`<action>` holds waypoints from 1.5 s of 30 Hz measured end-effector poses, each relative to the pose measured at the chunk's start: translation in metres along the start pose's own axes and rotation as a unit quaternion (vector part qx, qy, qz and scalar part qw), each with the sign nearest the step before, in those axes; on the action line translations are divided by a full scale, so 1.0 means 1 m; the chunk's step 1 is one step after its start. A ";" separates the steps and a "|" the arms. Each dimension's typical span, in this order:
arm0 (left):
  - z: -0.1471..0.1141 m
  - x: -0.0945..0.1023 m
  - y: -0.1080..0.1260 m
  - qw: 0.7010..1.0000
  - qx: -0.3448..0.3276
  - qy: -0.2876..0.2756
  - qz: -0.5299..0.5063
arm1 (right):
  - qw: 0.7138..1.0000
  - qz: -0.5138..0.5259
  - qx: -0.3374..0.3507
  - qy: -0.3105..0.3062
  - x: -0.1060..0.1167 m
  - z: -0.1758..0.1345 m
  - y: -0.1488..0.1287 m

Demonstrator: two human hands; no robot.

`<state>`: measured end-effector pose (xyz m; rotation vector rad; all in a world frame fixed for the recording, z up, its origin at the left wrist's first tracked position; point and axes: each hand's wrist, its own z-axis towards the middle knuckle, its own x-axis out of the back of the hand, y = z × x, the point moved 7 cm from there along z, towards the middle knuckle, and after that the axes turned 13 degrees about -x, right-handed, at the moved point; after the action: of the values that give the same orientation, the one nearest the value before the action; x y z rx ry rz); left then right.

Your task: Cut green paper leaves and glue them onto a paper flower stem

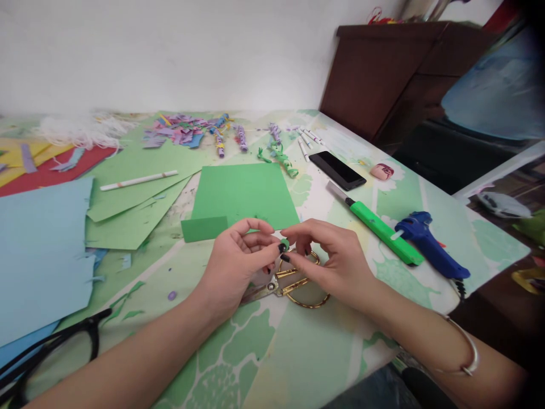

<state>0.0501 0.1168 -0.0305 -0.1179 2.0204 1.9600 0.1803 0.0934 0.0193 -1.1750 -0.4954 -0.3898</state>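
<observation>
Fingers of the left hand (240, 258) and right hand (326, 255) pinch a small green paper roll (284, 244) between them, above the scissors (289, 284); its axis cannot be told.

Your left hand (238, 262) and right hand (330, 258) meet fingertip to fingertip, both pinching a small rolled green paper piece (285, 244) in a shared grip. Directly under that grip, gold-handled metal scissors (289, 284) lie on the leaf-patterned tabletop (298, 352). Just beyond the grip lies a square green paper sheet (242, 194). To its right sit a green utility knife (378, 226) and a blue glue gun (432, 247), side by side.
</observation>
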 end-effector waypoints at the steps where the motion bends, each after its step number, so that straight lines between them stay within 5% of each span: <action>1: 0.000 0.000 -0.001 1.000 0.002 0.000 -0.004 | 1.000 0.004 -0.003 -0.003 -0.001 0.000 0.001; 15: 0.000 0.001 0.000 1.000 -0.019 0.002 -0.009 | 0.991 0.087 -0.093 -0.035 -0.004 0.001 0.011; 26: 0.001 -0.003 0.001 0.999 -0.037 -0.024 -0.027 | 0.922 0.295 -0.230 -0.097 -0.013 0.006 0.031; 45: 0.001 -0.002 0.001 0.998 -0.035 -0.049 -0.025 | 0.890 0.350 -0.258 -0.137 -0.020 0.006 0.034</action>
<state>0.0524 0.1171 -0.0294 -0.0865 1.8701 1.9657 0.1808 0.1112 -0.0166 -1.8464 -0.1737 0.3021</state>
